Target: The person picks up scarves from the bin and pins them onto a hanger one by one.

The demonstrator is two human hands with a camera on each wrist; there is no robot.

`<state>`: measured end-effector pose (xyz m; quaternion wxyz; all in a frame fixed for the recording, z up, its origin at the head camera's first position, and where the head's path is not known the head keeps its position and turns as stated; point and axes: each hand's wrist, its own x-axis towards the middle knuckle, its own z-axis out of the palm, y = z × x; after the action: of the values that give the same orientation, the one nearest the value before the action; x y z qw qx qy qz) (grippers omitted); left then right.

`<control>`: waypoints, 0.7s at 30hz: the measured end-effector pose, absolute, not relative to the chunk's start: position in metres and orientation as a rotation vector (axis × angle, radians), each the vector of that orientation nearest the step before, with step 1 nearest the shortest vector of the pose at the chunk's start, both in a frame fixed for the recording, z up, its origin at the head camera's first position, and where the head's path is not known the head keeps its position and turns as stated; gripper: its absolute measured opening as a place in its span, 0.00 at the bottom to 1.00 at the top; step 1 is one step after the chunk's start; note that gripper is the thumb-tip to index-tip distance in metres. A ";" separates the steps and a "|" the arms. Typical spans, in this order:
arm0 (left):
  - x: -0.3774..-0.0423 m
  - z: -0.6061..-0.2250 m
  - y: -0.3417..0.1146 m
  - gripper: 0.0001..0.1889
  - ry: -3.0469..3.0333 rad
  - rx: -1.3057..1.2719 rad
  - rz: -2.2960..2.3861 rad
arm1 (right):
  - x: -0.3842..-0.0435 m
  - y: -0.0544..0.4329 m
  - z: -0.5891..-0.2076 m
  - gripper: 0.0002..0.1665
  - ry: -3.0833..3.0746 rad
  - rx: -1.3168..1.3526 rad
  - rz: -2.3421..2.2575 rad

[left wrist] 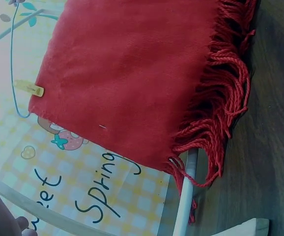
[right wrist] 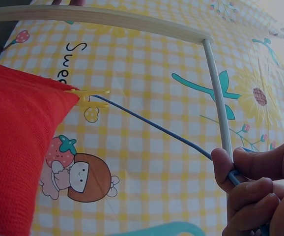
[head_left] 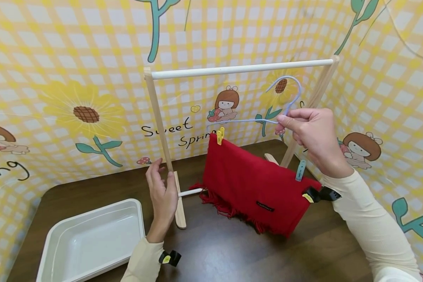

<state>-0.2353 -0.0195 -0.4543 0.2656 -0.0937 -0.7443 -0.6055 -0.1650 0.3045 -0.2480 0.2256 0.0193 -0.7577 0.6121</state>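
My right hand (head_left: 315, 137) pinches a blue wire hanger (head_left: 244, 120) just below its hook, which stands up slightly under the rack's top bar. From the hanger hangs a folded red fringed scarf (head_left: 253, 180), with a small dark label near its lower edge. A yellow clothespin (head_left: 220, 136) clips its left corner, also in the right wrist view, where the clothespin (right wrist: 90, 97) meets the hanger wire. Toward the scarf's right end sits a teal clothespin (head_left: 300, 170). My left hand (head_left: 162, 196) is beside the rack's left post, fingers loosely spread, holding nothing.
A wooden drying rack with a white top bar (head_left: 239, 69) and a white lower bar (head_left: 190, 192) stands on the dark wooden table (head_left: 225, 254). At the left lies a white plastic basin (head_left: 102, 235). A yellow checked, printed cloth (head_left: 102, 58) covers the walls behind.
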 end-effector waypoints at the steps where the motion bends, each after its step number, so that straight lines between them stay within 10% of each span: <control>1: -0.235 -0.455 -0.020 0.26 -2.011 -0.250 -1.632 | -0.165 0.305 -0.248 0.15 -2.083 0.054 1.693; 21: -0.235 -0.455 -0.025 0.25 -2.002 -0.254 -1.656 | -0.169 0.310 -0.243 0.15 -2.041 0.047 1.724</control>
<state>-0.2351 -0.0245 -0.4549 0.2625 -0.0938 -0.7400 -0.6122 -0.1688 0.3097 -0.2429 0.2327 0.0173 -0.7427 0.6277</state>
